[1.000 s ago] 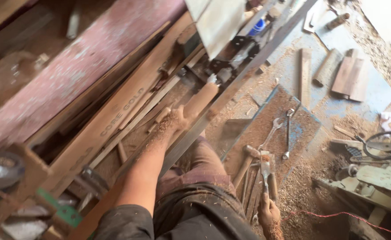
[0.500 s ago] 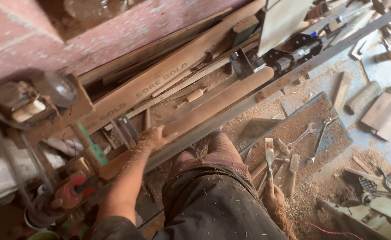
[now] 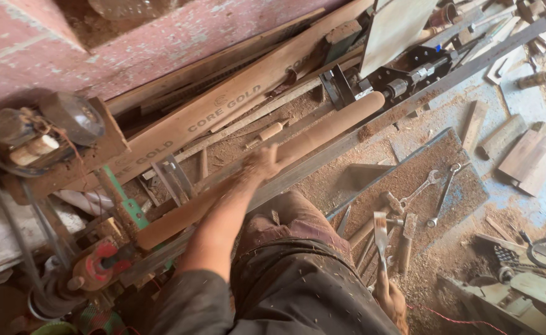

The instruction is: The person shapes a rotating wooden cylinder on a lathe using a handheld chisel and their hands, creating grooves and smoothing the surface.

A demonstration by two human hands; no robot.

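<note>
A long turned wooden cylinder point(image 3: 329, 127) is mounted on a lathe, running from the red headstock point(image 3: 96, 267) at lower left to the black tailstock point(image 3: 409, 74) at upper right. My left hand point(image 3: 263, 161), blurred, lies over the middle of the cylinder with its fingers curled on it. My right hand point(image 3: 392, 301) is low beside my knee, shut on the wooden handle of a chisel point(image 3: 380, 232) whose flat blade points away from me. My dusty trousers fill the bottom centre.
Two spanners point(image 3: 437, 186) and several chisels lie on a sawdust-covered board point(image 3: 409, 167) on the right. Wood offcuts point(image 3: 521, 155) sit further right. Long planks point(image 3: 223, 105) lean behind the lathe against a pink wall point(image 3: 161, 49). A motor point(image 3: 31, 133) sits at left.
My left hand slid down the cylinder towards the headstock, then back to its middle. The view swung left. My right hand kept the chisel low.
</note>
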